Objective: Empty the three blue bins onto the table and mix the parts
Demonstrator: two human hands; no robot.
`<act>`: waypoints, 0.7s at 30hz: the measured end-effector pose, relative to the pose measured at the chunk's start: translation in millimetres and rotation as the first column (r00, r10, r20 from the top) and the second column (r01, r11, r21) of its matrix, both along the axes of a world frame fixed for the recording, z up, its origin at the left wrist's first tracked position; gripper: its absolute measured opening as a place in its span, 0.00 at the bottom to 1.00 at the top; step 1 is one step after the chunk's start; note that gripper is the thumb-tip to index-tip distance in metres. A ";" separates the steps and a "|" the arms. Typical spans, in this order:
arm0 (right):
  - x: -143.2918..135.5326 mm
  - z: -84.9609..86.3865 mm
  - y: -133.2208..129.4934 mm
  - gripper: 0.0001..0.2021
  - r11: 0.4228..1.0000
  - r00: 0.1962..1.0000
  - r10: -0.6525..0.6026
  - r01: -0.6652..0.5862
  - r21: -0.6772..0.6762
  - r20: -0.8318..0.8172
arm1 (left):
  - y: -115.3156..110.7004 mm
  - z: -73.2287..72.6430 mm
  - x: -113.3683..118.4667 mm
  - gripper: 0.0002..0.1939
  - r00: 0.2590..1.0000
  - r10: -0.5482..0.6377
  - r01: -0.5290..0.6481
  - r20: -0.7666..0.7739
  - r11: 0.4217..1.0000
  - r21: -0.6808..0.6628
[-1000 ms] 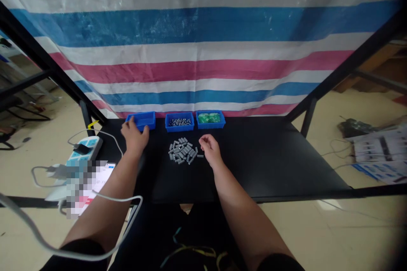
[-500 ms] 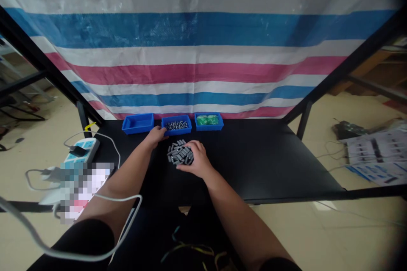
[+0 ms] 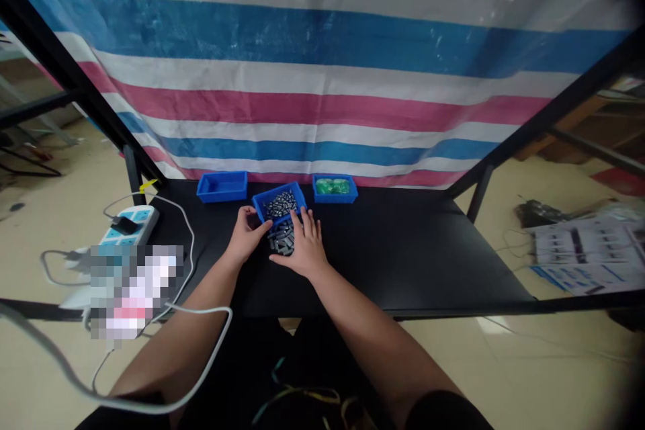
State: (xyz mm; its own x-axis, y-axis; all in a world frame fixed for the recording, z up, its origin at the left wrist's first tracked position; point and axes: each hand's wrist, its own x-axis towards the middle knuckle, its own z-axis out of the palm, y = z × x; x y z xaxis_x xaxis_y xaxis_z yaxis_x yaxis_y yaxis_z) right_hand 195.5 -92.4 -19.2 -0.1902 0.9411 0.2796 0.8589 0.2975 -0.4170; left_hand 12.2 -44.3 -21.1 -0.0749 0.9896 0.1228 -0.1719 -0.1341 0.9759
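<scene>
My left hand (image 3: pixel 248 234) grips the left front corner of the middle blue bin (image 3: pixel 263 209), thumb over its rim. The bin is tilted and holds many small shiny metal pieces (image 3: pixel 282 204). Just in front of it, on the black table, lies a pile of small grey cylindrical pieces (image 3: pixel 282 240), partly covered by the bin and my fingers. My right hand (image 3: pixel 307 245) curves round the pile's right side with fingers spread, its fingertips close to the bin's front right edge. Whether they touch the bin I cannot tell.
A blue bin (image 3: pixel 222 196) with nothing visible in it stands at the back left. Another blue bin (image 3: pixel 335 199) at the back right holds green packets (image 3: pixel 332 185). On the left are a power strip (image 3: pixel 132 225), white cables and a blurred-out object. A striped sheet (image 3: pixel 312 80) hangs behind the table.
My left hand has taken hold of the middle bin, which is now tilted and turned, nearer the grey pile. My right hand's fingers have straightened and spread forward. The view has shifted slightly.
</scene>
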 end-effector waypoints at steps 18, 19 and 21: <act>-26.4 -10.9 19.2 0.68 0.993 0.994 -0.112 0.112 -0.032 -0.004 | -2.1 -18.3 -2.5 0.45 0.958 -0.013 0.061 -0.286 0.985 0.159; -26.8 -11.0 19.6 0.68 0.993 0.994 -0.112 0.112 -0.029 -0.005 | -2.1 -18.6 -2.5 0.45 0.959 -0.018 0.067 -0.283 0.984 0.165; -27.0 -11.1 20.0 0.68 0.993 0.994 -0.113 0.112 -0.025 -0.006 | -2.2 -18.9 -2.3 0.44 0.960 -0.026 0.076 -0.278 0.982 0.171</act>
State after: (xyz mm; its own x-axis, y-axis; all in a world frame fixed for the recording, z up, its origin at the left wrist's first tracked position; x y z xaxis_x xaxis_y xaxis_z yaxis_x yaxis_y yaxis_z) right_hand 168.5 -72.5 -30.3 -0.0808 0.9631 0.2566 0.8833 0.1885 -0.4293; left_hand 9.9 -46.5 -40.0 0.0367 0.9512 0.3062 0.0865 -0.3083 0.9473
